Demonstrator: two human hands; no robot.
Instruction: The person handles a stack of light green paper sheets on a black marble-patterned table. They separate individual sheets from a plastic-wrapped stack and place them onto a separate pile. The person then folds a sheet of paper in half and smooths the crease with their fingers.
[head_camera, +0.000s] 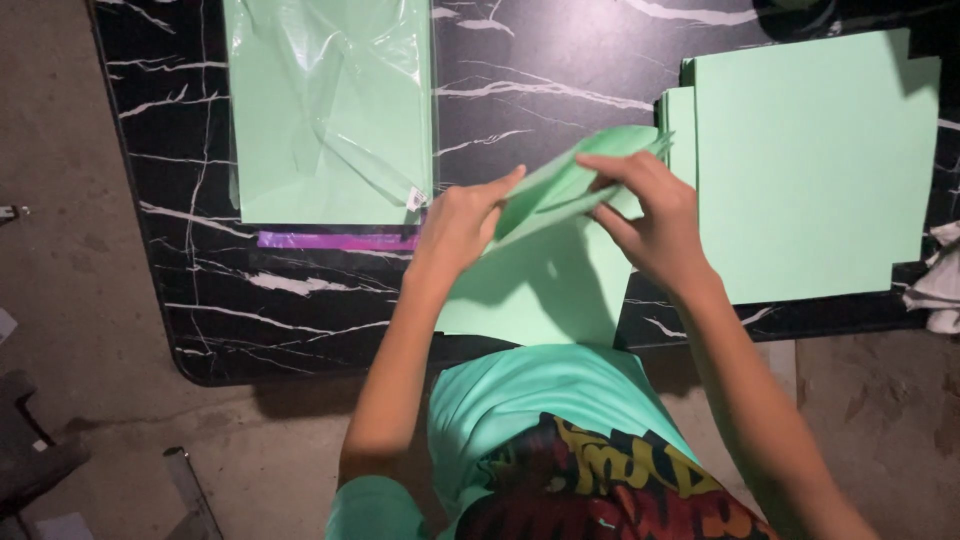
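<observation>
Your left hand (458, 222) and right hand (655, 215) both pinch a folded green paper sheet (560, 185), held raised over a flat green sheet (545, 290) on the black marble table (250, 300), between the plastic-wrapped paper pack (330, 110) and a loose green stack (810, 170).

Left hand (458, 226), right hand (650, 215): pinching grips.

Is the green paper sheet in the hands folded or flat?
Folded: the green paper sheet is doubled over, pinched between left hand and right hand.
</observation>
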